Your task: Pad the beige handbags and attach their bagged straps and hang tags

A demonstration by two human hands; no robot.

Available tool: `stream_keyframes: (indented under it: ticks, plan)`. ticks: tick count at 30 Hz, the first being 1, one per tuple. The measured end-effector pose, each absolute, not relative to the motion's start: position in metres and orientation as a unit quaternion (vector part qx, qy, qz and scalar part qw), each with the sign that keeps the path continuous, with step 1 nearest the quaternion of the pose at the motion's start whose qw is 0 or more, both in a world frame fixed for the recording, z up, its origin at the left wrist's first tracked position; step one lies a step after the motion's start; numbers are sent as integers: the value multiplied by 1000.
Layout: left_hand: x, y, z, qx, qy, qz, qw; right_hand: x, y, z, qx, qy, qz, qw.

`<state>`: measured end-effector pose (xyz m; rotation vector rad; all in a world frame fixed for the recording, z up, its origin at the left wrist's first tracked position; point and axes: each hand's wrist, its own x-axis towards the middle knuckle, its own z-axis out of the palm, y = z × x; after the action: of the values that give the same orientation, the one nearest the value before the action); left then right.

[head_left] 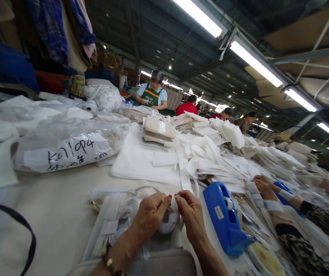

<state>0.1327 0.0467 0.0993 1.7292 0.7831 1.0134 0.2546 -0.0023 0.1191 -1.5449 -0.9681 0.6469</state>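
Note:
My left hand (pixel 150 214) and my right hand (pixel 189 212) meet in front of me, almost touching. Each has its thumb pressed to its fingers in a pinch. What sits between the fingertips is too small to make out, though a bit of white shows there. Below them lies a pale bag (pixel 164 262) with white wrapping strips (pixel 124 214) bundled on it, and a gold-coloured metal fitting (pixel 95 205) sticks out at its left. Right beside my right hand stands a blue tape dispenser (pixel 223 218).
A labelled plastic package (pixel 66 151) lies to the left. Ahead are a beige bag (pixel 159 128) and heaped white foam sheets (pixel 204 153). A co-worker's hands (pixel 265 188) work at the right, near a tape roll (pixel 265 258). A black strap (pixel 23 226) curves at the left.

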Motion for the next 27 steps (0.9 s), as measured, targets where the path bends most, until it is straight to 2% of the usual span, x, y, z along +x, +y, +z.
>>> stream_keyframes:
  ticks: [5, 9, 12, 21, 24, 27]
  plan:
    - [131, 52, 101, 712, 476, 348, 382, 280, 8, 124, -673, -392, 290, 556]
    - [135, 57, 92, 731, 513, 306, 329, 304, 26, 120, -691, -407, 263, 537]
    - [139, 59, 85, 754, 521, 269, 294, 312, 44, 114, -699, -450, 269, 486]
    - [140, 68, 89, 783, 519, 192, 283, 293, 93, 109, -633, -562, 474, 243]
    - [140, 69, 89, 770, 530, 204, 292, 289, 97, 110, -594, -567, 529, 214]
    - [140, 71, 87, 751, 545, 212, 306, 288, 94, 111, -566, -562, 561, 222]
